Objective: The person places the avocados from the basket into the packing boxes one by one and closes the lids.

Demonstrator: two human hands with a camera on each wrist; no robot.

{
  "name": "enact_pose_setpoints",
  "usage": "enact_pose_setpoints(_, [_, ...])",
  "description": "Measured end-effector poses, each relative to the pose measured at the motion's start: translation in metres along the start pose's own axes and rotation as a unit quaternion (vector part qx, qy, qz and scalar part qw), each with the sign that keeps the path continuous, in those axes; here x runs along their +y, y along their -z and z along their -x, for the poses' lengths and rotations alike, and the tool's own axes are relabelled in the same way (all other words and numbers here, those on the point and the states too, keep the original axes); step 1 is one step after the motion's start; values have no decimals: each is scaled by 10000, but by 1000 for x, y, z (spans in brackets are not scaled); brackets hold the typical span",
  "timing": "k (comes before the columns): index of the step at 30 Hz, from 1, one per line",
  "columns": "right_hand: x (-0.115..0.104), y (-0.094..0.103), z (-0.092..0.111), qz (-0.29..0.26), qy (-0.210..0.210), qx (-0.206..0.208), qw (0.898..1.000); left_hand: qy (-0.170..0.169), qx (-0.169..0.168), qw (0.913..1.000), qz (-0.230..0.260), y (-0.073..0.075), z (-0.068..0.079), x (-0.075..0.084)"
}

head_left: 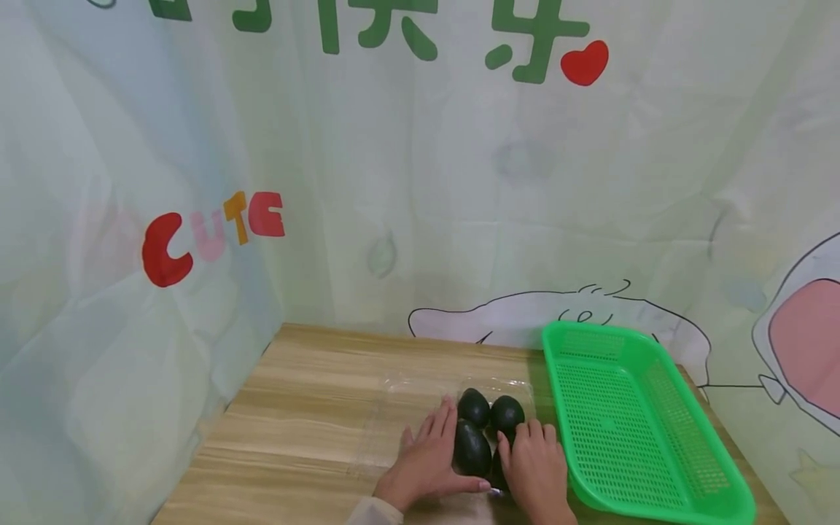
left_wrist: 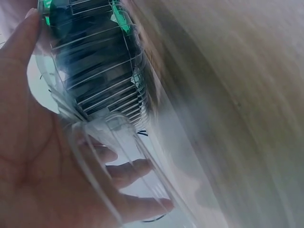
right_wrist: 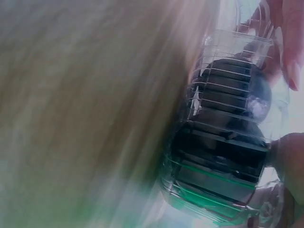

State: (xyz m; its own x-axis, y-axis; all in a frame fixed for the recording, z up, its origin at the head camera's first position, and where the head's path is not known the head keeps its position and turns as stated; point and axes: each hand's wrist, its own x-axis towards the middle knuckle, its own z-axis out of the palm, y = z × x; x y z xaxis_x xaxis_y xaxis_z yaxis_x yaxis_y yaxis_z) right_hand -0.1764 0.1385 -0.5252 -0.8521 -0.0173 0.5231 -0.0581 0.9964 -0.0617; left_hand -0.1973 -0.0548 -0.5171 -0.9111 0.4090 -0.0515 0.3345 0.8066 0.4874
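Several dark avocados (head_left: 472,448) sit close together in a clear plastic clamshell box (head_left: 534,390) on the wooden table. Its transparent lid (head_left: 374,419) lies folded open on the left. My left hand (head_left: 423,463) rests along the box's left side, fingers extended and thumb stretched towards the front edge. Through clear plastic, its fingers show in the left wrist view. At the front right, my right hand (head_left: 537,470) grips an avocado (head_left: 500,470) from above, thumb on its left. The hand covers most of that avocado. Ribbed box walls partly blur the avocados (right_wrist: 221,152) in the right wrist view.
A green plastic basket (head_left: 607,419) with a perforated bottom stands just right of the box. The wooden table (head_left: 289,415) extends to the left. Printed cloth (head_left: 453,189) hangs behind the table and along both sides.
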Motion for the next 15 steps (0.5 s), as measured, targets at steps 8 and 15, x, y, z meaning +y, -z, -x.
enact_pose_setpoints(8, [-2,8,0,-336,-185,-397,9985,43,-44,9999,97,0,0,-1])
enact_pose_setpoints(15, [-3,11,2,-597,-314,-625,9958,35,-23,10000,56,0,1,-1])
